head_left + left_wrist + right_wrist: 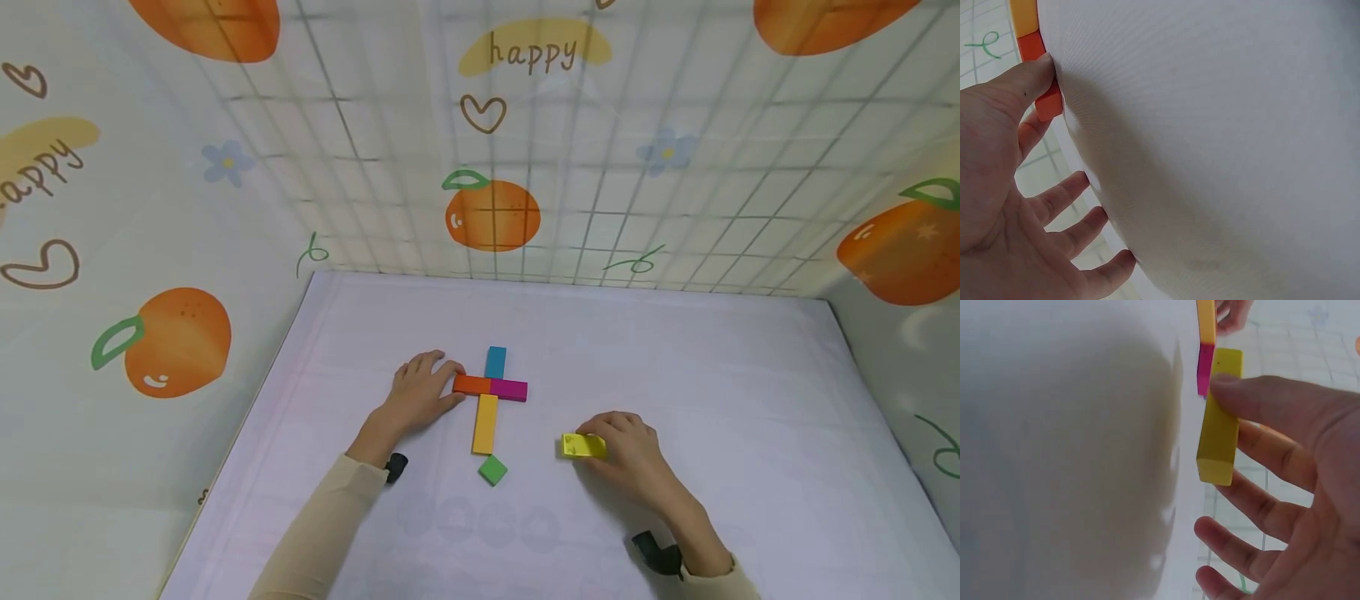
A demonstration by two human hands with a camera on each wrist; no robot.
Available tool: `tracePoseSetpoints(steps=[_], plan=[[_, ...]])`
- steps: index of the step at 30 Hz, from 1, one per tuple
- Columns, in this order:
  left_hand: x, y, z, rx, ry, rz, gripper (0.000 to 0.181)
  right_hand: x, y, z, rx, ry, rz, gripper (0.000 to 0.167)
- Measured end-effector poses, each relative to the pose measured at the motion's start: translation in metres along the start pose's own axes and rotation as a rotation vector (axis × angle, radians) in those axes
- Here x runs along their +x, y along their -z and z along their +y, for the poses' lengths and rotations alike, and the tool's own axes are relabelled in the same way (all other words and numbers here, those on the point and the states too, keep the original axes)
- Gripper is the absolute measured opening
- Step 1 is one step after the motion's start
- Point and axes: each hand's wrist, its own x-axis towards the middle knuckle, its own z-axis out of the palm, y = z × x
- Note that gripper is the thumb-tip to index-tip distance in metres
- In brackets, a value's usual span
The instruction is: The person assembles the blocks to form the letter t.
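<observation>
My left hand (422,392) pinches the outer end of an orange-red block (471,385) between thumb and index finger. That block lies end to end with a magenta block (509,390). Behind their joint a blue block (496,362) points away, and a yellow-orange block (485,424) extends toward me from the front side. A green square block (492,470) lies turned like a diamond at its near end. To the right, my right hand (628,450) holds a bright yellow block (582,446); the right wrist view shows thumb and fingers on opposite sides of this yellow block (1219,425).
The blocks lie on a white cloth-covered table (712,375). A printed curtain (375,208) with oranges and grid lines rises behind the table's far edge, and similar cloth stands at both sides. Dark wrist straps (658,553) show at both wrists.
</observation>
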Motion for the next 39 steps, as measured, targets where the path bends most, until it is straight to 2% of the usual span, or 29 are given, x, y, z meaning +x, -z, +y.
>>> tracePoseSetpoints(steps=[5,14,24,39], plan=[[0.000,0.001,0.000,-0.002,0.005,-0.006,0.045,0.001,-0.007,-0.011,0.007,0.015,-0.009,0.037],[-0.002,0.003,0.002,-0.004,0.000,-0.008,0.045,0.002,-0.016,-0.027,0.006,-0.022,-0.061,0.035],[-0.001,0.001,0.001,-0.005,0.001,-0.010,0.044,0.002,-0.028,-0.043,-0.020,-0.025,-0.114,0.035],[0.002,-0.004,-0.002,0.015,0.003,0.007,0.046,0.003,-0.043,-0.054,-0.020,0.028,-0.163,0.037]])
